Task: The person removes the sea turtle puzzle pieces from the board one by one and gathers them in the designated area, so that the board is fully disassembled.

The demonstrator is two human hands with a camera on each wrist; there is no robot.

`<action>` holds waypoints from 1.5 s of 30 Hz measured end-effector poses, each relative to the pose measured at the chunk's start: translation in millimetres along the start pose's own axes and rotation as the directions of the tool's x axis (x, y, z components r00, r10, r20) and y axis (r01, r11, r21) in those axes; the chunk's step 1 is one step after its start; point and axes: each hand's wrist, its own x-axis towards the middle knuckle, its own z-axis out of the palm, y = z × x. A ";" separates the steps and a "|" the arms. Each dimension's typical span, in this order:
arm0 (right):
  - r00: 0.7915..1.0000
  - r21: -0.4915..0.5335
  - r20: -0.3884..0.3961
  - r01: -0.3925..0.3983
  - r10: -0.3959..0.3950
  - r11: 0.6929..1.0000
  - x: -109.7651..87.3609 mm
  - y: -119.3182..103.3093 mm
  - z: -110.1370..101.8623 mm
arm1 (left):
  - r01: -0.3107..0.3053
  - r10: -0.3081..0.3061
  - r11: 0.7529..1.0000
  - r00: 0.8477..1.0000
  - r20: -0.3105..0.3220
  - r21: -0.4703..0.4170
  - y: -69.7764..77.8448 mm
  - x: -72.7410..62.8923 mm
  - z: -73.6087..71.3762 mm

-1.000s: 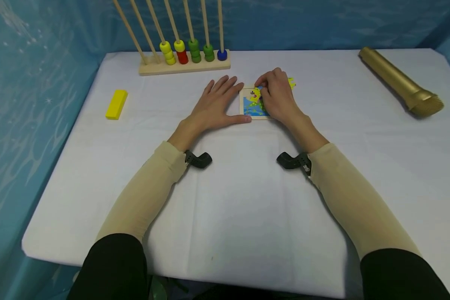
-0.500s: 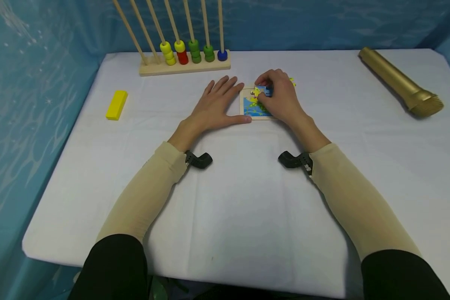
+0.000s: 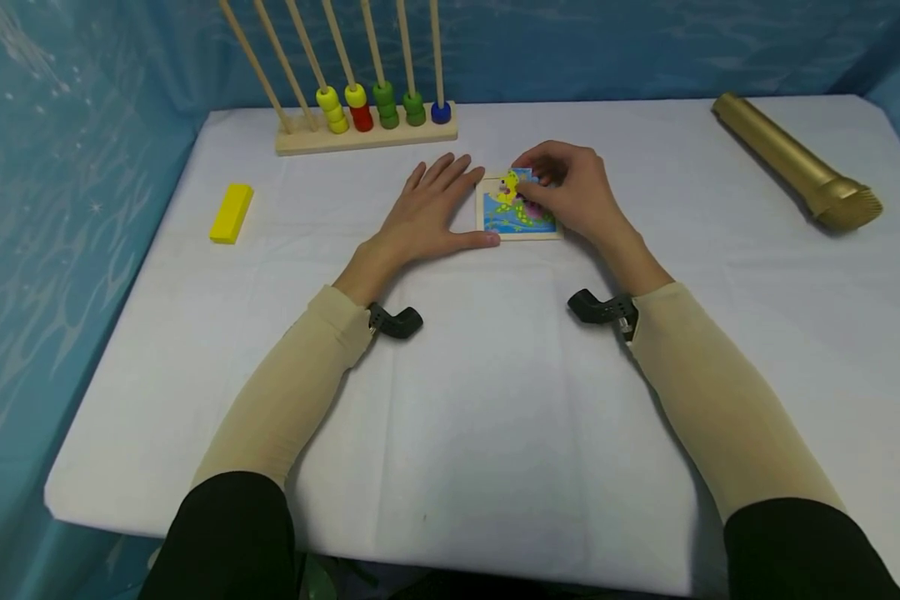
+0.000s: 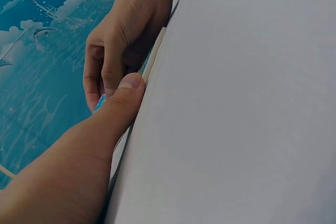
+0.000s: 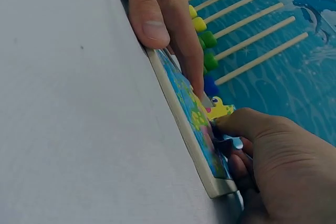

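A small wooden jigsaw puzzle (image 3: 512,223) with a blue, yellow and green picture lies flat on the white table, framed by a pale rim (image 5: 181,124). My left hand (image 3: 426,210) rests spread at its left side, thumb touching the near-left corner. The right hand (image 3: 579,190) pinches a puzzle piece (image 5: 220,109) with a yellow figure between thumb and fingers. That piece stands tilted up from the far side of the board. In the left wrist view, the left thumb (image 4: 126,90) presses the rim, while the right hand's fingers hide much of the picture.
A wooden bead counter (image 3: 367,139) with upright rods and coloured beads stands at the back left. On the left lies a yellow block (image 3: 232,214). A gold microphone (image 3: 798,162) lies at the back right. Blue cloth (image 3: 645,50) hangs behind the table.
The right hand has turned and shifted slightly right, tilting the pinched piece up from the board. More of the picture's lower right shows. The left hand has stayed in place.
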 end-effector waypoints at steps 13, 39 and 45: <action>1.000 -0.019 0.017 0.023 -0.022 1.000 -1.3 -0.9 -3.7 | -0.003 0.003 1.000 1.000 0.000 0.004 1.6 1.1 -1.5; 0.834 0.053 -0.434 -0.354 0.341 0.934 -4.0 41.0 -64.9 | 0.007 -0.007 1.000 1.000 0.009 -0.004 1.4 -1.1 -0.7; 0.843 -0.095 -0.435 -0.391 0.315 0.916 -5.6 43.3 -64.8 | 0.010 -0.010 1.000 1.000 0.011 -0.003 2.2 -1.1 -0.9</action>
